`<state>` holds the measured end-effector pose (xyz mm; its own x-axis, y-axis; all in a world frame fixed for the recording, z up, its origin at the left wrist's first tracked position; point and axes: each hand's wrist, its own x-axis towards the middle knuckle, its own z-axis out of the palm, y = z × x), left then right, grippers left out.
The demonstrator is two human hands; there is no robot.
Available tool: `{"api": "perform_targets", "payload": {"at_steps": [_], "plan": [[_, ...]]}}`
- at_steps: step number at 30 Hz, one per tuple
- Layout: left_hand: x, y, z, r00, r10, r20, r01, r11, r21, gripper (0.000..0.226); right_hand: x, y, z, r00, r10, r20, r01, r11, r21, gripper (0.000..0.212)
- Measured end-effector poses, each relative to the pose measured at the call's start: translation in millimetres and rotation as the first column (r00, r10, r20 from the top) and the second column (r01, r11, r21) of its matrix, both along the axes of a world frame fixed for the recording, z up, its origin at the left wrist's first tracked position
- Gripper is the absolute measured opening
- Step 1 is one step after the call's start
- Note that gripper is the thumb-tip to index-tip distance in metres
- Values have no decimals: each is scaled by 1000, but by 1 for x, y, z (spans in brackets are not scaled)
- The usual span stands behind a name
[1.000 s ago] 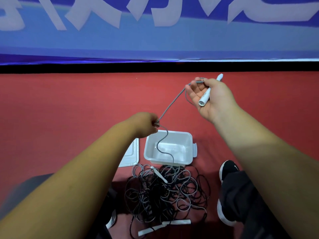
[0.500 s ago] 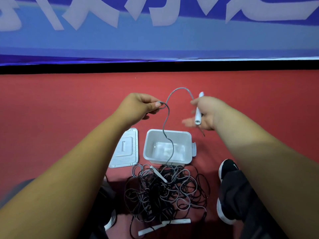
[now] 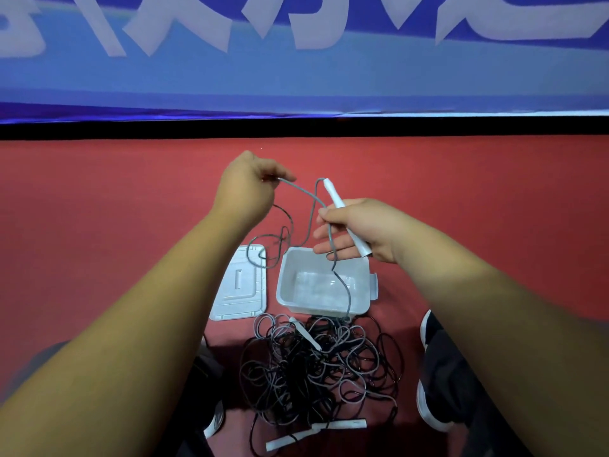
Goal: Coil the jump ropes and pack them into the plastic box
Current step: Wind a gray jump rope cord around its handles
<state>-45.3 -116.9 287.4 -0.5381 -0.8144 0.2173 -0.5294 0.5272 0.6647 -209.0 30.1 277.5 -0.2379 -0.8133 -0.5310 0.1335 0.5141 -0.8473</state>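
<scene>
My right hand (image 3: 359, 230) grips a white jump-rope handle (image 3: 342, 212) tilted up to the left, above the plastic box. Its grey cord (image 3: 308, 225) arcs from the handle's tip over to my left hand (image 3: 245, 189), which pinches it higher up and to the left. A loop of cord hangs between the hands, and one strand drops across the open white plastic box (image 3: 286, 291) into the tangled pile of grey and black ropes (image 3: 316, 367) on the red floor. More white handles (image 3: 339, 425) lie in the pile.
The box's clear lid (image 3: 239, 288) lies flat to the left of the box. My shoes (image 3: 428, 400) and knees flank the rope pile. A blue banner wall (image 3: 296, 77) with a black base strip stands behind the red floor.
My left hand has risen and moved left with the cord, lengthening the hanging loop. My right hand has turned and dropped lower over the box, the handle now pointing up-left.
</scene>
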Motion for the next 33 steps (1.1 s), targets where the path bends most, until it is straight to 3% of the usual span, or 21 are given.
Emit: {"api": "perform_targets", "payload": {"at_steps": [2, 5, 7, 11, 14, 16, 19, 25, 27, 29, 31, 33], "plan": [[5, -6, -3, 990, 36, 136, -13, 986, -166, 59, -4, 0, 6, 999, -43, 27, 44, 998, -37, 21], [8, -4, -9, 970, 39, 241, 10, 980, -201, 73, -9, -2, 12, 983, -134, 128, 146, 986, -83, 14], [4, -2, -17, 946, 39, 323, -2, 993, -117, 72, -11, -2, 14, 957, -196, 212, 218, 972, -85, 13], [-7, 5, -33, 919, 17, 394, -108, 972, 210, 60, -16, -1, 14, 886, -305, 348, 349, 934, -71, 12], [-14, 28, -42, 936, -205, 287, 6, 822, 569, 46, -20, -3, 16, 808, -388, 444, 456, 888, -53, 12], [-15, 47, -48, 900, -412, 146, 182, 659, 730, 56, -24, -4, 20, 738, -432, 519, 535, 843, -60, 10], [-21, 67, -54, 817, -576, 12, 345, 506, 791, 61, -30, -5, 26, 650, -460, 605, 626, 776, -82, 4], [-29, 76, -65, 793, -605, -71, 378, 397, 837, 18, -38, -1, 32, 510, -504, 697, 739, 671, -55, 6], [-30, 74, -59, 811, -579, -78, 354, 381, 854, 7, -43, -1, 31, 538, -535, 651, 728, 685, -38, 11], [-32, 69, -49, 858, -504, -96, 314, 367, 876, 7, -48, -1, 26, 692, -559, 456, 625, 780, 8, 23], [-33, 64, -36, 897, -413, -155, 312, 345, 885, 12, -47, 0, 20, 866, -462, 192, 448, 887, 112, 32], [-34, 59, -22, 937, -250, -245, 319, 318, 893, 15, -42, 5, 13, 943, -329, 43, 313, 926, 209, 32]]}}
